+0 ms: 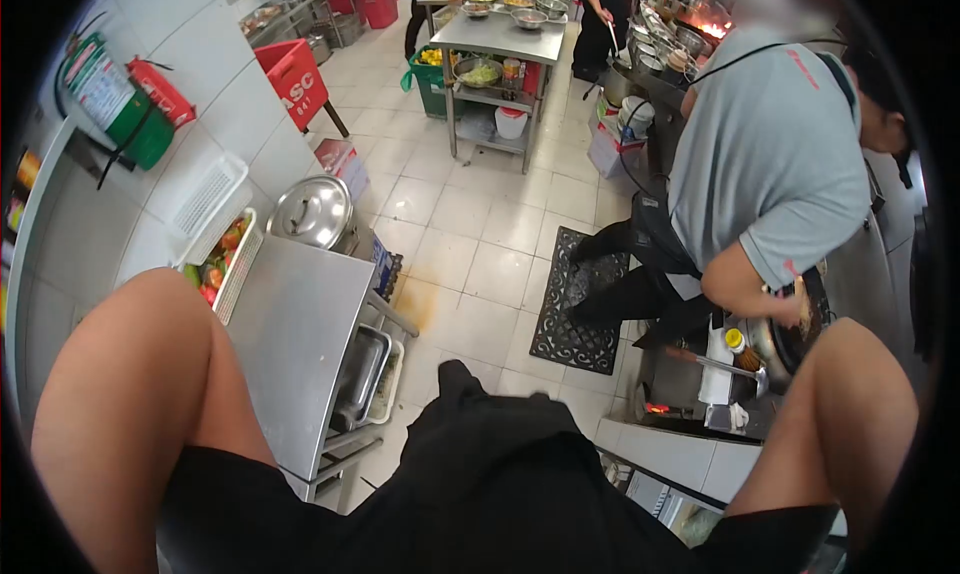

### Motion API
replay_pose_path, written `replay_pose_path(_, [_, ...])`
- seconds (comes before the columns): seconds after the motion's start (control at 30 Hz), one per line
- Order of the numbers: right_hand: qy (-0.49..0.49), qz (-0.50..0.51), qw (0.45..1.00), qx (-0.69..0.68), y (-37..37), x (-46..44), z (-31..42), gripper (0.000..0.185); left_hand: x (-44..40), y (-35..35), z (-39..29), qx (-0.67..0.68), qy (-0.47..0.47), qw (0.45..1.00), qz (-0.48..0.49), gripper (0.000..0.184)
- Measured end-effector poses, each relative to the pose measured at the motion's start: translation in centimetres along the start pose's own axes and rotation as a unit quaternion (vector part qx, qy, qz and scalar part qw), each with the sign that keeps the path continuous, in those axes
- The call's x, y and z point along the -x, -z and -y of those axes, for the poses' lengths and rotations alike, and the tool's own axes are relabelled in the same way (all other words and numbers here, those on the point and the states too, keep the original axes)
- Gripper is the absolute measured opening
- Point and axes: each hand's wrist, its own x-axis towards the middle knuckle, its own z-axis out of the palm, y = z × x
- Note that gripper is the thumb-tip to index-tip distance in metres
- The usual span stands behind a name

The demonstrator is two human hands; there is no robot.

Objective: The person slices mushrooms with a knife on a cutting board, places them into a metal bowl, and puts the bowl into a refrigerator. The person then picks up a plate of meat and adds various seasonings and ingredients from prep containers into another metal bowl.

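Both my arms are bent and raised at the sides of the view, and neither of my hands shows. My left arm (130,394) is in front of a bare steel table (285,354). Beyond that elbow, a white plastic basket (246,272) holds red and green vegetables. My right arm (845,414) overlaps the view of the stove area, where a ladle (715,362) lies near a yellow-capped bottle (735,340). What my hands hold or touch, if anything, is out of view.
A co-worker in a grey shirt (770,164) stands at the stove on a black mat (580,299). A lidded steel pot (310,212) is beside the left wall. Ahead, a steel prep table (500,36) carries bowls. Flames (714,30) rise at the far stove.
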Motion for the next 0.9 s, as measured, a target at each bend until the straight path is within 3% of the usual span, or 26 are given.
replay_pose_path(0.43, [0.093, -0.097, 0.991, 0.022, 22.7, 8.6, -15.9, 0.027, 14.3, -13.9, 22.7, -0.018, 0.010, 1.000, 0.003, 0.062])
replay_pose_path(0.53, [0.174, -0.187, 0.967, 0.003, 30.6, 10.5, -19.5, 0.025, 16.4, -16.3, 29.0, -0.044, 0.007, 0.999, -0.002, 0.063])
replay_pose_path(0.63, [0.218, -0.358, 0.907, -0.034, 38.2, 14.6, -26.9, 0.024, 19.5, -17.7, 34.2, -0.076, 0.017, 0.997, -0.015, 0.064])
replay_pose_path(0.73, [-0.018, -0.475, 0.880, 0.001, 43.5, 22.3, -42.4, 0.031, 24.0, -18.4, 38.6, -0.116, 0.049, 0.991, -0.053, 0.065])
replay_pose_path(0.8, [-0.246, -0.509, 0.825, 0.013, 43.2, 29.3, -53.5, 0.034, 29.0, -17.8, 40.6, -0.139, 0.125, 0.979, -0.087, 0.065])
replay_pose_path(0.83, [-0.346, -0.502, 0.793, -0.002, 42.4, 33.3, -58.3, 0.032, 32.4, -17.0, 41.1, -0.132, 0.202, 0.967, -0.080, 0.066])
replay_pose_path(0.9, [-0.505, -0.512, 0.695, 0.004, 39.3, 40.2, -65.9, 0.027, 42.5, -14.4, 40.9, -0.104, 0.443, 0.890, 0.030, 0.086])
